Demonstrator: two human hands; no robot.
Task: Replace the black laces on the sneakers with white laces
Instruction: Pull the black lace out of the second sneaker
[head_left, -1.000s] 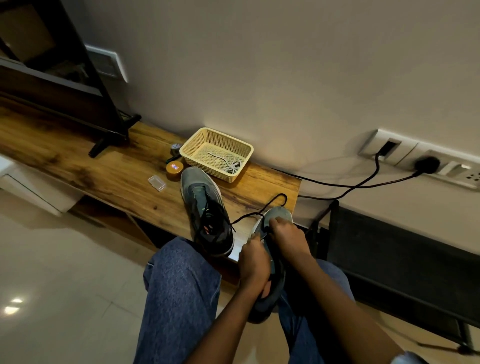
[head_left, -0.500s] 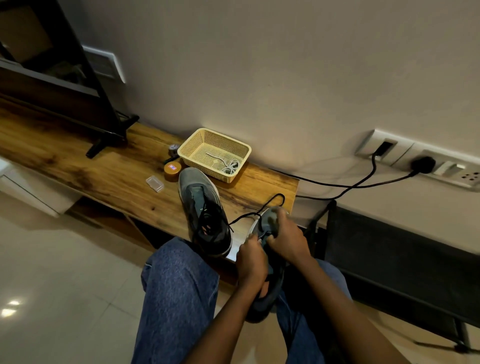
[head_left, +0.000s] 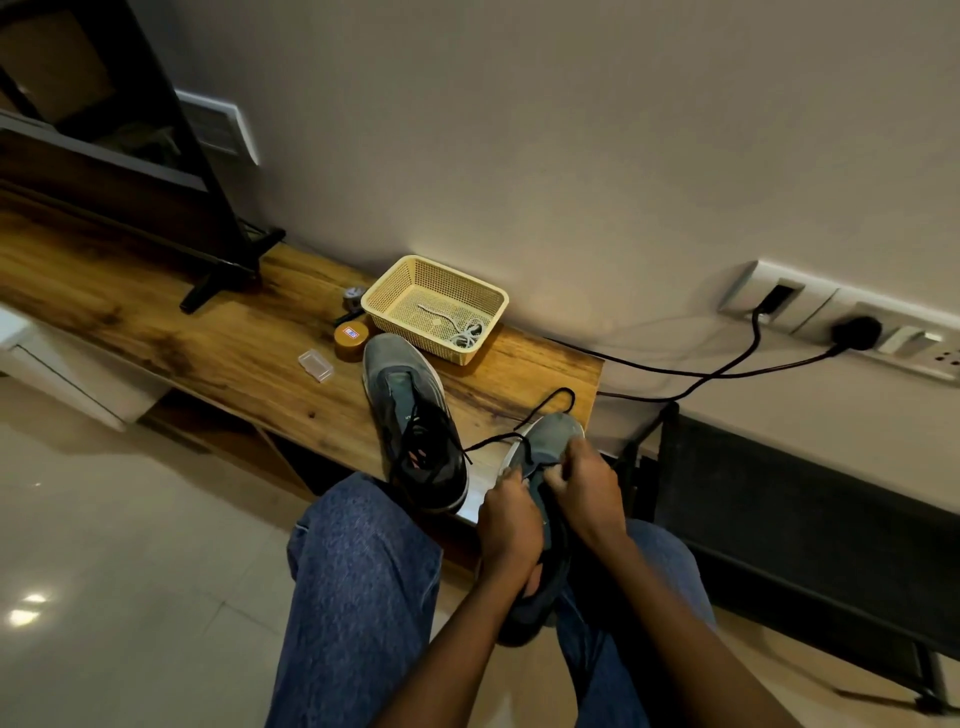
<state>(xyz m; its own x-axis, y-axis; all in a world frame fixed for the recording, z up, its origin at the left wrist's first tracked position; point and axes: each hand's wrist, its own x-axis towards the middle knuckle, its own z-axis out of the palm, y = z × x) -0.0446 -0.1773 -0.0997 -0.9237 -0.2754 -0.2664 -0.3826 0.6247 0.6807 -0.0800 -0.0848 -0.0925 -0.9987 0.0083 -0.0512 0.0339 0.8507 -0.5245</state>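
We sit facing a low wooden bench (head_left: 218, 332) against the wall, with our knees in jeans (head_left: 358, 587) close to its front edge. The bench top ends at the right, just past the sneaker we hold; beyond that edge stands a dark rack (head_left: 810, 525). Pale floor tiles (head_left: 104, 545) lie open to our left.

A cream mesh basket (head_left: 387, 291) sits near the wall on the bench, and the white laces (head_left: 465, 332) lie bunched in its right corner. Just left of the basket are a small round tin (head_left: 352, 338) and a clear plastic case (head_left: 315, 365).

One grey sneaker (head_left: 402, 400) lies on the bench, toe toward the basket, heel over the front edge, its black laces in place. The second sneaker (head_left: 550, 441) rests between our knees, toe up toward the bench. Our left hand (head_left: 506, 525) grips its side with curled fingers. Our right hand (head_left: 584, 488) pinches at the lacing near the tongue. A black lace (head_left: 540, 415) loops from that shoe over the bench top.
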